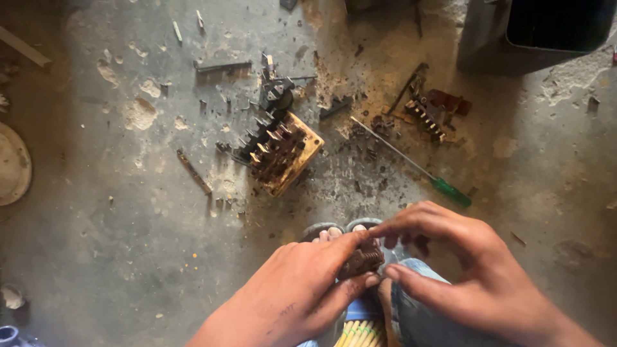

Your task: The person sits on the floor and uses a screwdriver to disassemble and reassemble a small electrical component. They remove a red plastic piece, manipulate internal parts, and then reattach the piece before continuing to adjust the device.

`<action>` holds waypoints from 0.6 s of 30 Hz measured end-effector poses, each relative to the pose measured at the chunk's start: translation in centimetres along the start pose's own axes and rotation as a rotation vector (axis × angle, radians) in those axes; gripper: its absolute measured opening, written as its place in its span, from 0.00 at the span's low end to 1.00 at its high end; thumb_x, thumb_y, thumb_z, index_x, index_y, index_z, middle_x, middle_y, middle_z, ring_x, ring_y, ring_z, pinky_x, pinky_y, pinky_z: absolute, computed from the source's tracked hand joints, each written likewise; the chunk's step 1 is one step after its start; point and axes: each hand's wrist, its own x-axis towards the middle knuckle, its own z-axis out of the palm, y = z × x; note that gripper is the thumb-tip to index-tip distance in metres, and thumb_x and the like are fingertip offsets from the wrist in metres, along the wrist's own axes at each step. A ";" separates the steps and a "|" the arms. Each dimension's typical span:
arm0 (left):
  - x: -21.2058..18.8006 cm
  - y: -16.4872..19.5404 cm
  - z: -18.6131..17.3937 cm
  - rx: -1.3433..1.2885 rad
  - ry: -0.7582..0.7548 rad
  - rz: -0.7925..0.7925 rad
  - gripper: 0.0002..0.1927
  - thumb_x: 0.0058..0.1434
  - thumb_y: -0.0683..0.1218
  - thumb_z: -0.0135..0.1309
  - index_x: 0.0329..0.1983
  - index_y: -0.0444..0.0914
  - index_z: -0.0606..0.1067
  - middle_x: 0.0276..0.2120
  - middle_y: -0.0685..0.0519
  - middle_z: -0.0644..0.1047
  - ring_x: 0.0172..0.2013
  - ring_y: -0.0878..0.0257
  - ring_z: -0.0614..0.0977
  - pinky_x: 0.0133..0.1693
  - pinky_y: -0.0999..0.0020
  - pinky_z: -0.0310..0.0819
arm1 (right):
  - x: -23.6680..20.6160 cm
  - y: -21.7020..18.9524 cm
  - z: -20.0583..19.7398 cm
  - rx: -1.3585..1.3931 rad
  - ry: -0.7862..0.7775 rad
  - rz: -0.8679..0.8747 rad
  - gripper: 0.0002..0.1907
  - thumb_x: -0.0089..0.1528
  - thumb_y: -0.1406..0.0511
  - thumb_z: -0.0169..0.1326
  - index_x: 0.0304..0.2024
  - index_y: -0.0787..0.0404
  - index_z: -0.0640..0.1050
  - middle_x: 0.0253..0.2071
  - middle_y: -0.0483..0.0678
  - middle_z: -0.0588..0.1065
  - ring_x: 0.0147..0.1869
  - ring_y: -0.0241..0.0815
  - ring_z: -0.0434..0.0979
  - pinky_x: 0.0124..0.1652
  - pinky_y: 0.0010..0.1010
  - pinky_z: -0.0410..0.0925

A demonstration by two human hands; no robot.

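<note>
Both of my hands meet low in the head view over a small dark, ribbed metal part (363,260). My left hand (302,289) pinches it between thumb and forefinger from the left. My right hand (469,266) touches it from the right with fingertips curled over its top. The part sits above my feet in sandals (331,232) and my knee in blue jeans (411,308). On the floor beyond lies a brown terminal block (279,151) with several dark metal contacts standing on it.
A green-handled screwdriver (414,164) lies on the dirty concrete floor right of the block. A second cluster of small parts (427,112) lies further right. Loose screws and metal strips (193,170) are scattered around. A dark bin (540,29) stands top right; a round pale disc (11,164) at left edge.
</note>
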 end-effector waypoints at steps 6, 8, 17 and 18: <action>0.4 0.4 0.2 0.048 0.002 0.011 0.20 0.67 0.48 0.53 0.58 0.35 0.71 0.39 0.40 0.81 0.43 0.40 0.81 0.41 0.49 0.74 | 0.1 -0.6 0.0 -0.028 0.019 -0.007 0.11 0.59 0.68 0.65 0.44 0.64 0.82 0.42 0.46 0.77 0.46 0.38 0.74 0.44 0.28 0.71; 0.4 0.5 0.1 0.019 0.006 -0.012 0.20 0.67 0.49 0.54 0.59 0.36 0.71 0.40 0.40 0.81 0.44 0.41 0.82 0.42 0.50 0.75 | 0.1 -0.8 0.0 0.038 0.015 -0.009 0.12 0.59 0.68 0.64 0.45 0.64 0.80 0.42 0.47 0.76 0.45 0.37 0.78 0.45 0.29 0.71; 1.0 -0.5 0.4 -0.058 -0.027 -0.067 0.22 0.68 0.50 0.52 0.62 0.37 0.69 0.39 0.42 0.82 0.43 0.45 0.85 0.42 0.54 0.77 | -0.1 0.4 -0.7 -0.163 0.050 0.060 0.13 0.58 0.67 0.66 0.45 0.62 0.84 0.43 0.45 0.77 0.47 0.37 0.73 0.44 0.27 0.73; 1.1 -0.8 0.5 -0.120 -0.043 -0.115 0.22 0.68 0.51 0.51 0.63 0.37 0.68 0.38 0.44 0.83 0.43 0.47 0.86 0.42 0.56 0.78 | 0.0 0.5 -0.7 -0.110 0.051 0.055 0.13 0.58 0.67 0.65 0.45 0.62 0.83 0.43 0.45 0.78 0.47 0.35 0.75 0.44 0.27 0.73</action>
